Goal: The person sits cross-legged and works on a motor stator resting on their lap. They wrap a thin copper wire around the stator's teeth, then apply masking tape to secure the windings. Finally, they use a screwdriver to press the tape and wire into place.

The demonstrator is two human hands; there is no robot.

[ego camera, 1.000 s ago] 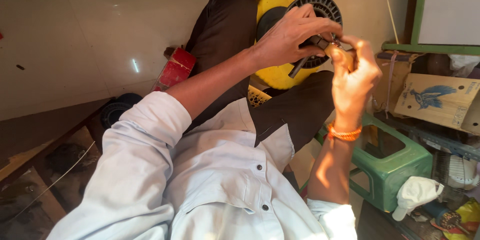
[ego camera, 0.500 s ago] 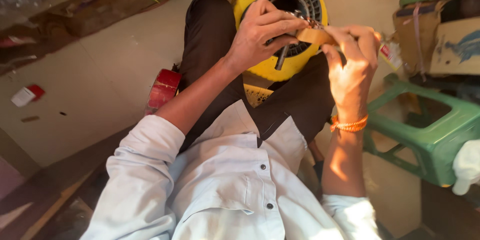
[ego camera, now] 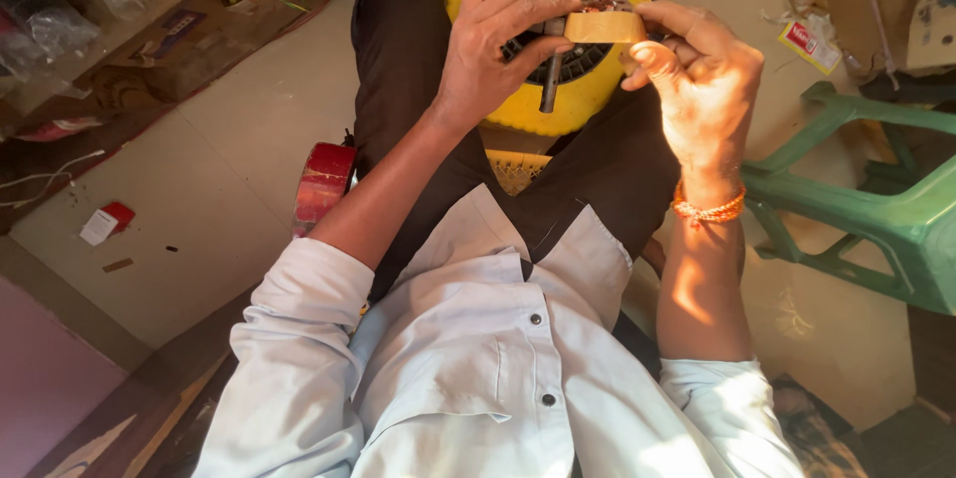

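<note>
floor point(ego camera: 249, 139): a pale tiled surface is seen beneath and to the left of the yellow housing, with small scraps scattered on it.
green chair point(ego camera: 876, 209): a plastic seat is placed to the right of the yellow housing, well apart from both hands.
yellow housing point(ego camera: 518, 105): a round yellow casing with a dark slotted ring inside is set on the floor past the knees; it serves as the landmark here.
red object point(ego camera: 321, 184): a small red cylinder is laid lower left of the yellow housing, beside the dark trouser leg.
left hand point(ego camera: 493, 45): it is held above the yellow housing, fingers closed together around the metal shaft and the left end of the tan piece.
right hand point(ego camera: 697, 80): it is raised just right of the yellow housing, thumb and fingers pinched on the right end of the tan piece; an orange band is worn at the wrist.
metal shaft point(ego camera: 551, 70): a dark rod is held upright in front of the yellow housing, its lower end hanging free.
tan piece point(ego camera: 603, 28): a small flat tan part is gripped between both hands, over the upper right rim of the yellow housing, touching the shaft top.
good handling, as judged: the shaft is best kept steady by the left grip while fine adjustment is made by the right fingertips, with pressure kept light so the small part is not bent.
</note>
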